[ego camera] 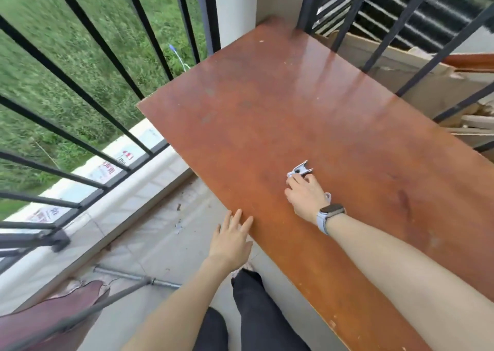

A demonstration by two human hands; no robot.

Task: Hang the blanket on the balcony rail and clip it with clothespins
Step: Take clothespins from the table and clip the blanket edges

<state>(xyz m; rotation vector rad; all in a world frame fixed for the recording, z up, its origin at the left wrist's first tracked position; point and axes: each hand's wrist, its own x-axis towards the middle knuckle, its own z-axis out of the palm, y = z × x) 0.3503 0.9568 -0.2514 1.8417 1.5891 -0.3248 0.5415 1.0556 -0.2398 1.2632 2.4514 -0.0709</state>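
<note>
A pale grey-blue clothespin (300,169) lies on the reddish-brown wooden table (267,110). My right hand (303,195), with a watch on its wrist, reaches over the table and its fingertips pinch the clothespin. A second pale clip (328,197) peeks out from under that hand's wrist side. My left hand (232,239) hovers with straight fingers at the table's near left edge, holding nothing. The black balcony rail (80,83) runs along the left. A dark reddish fabric, perhaps the blanket (50,313), shows at the bottom left corner.
Grass lies beyond the rail bars. A white pillar (235,8) stands at the table's far corner. Cardboard and wood scraps (417,83) sit behind black bars on the right. A metal pipe (125,275) lies on the tiled floor beside my dark trouser legs.
</note>
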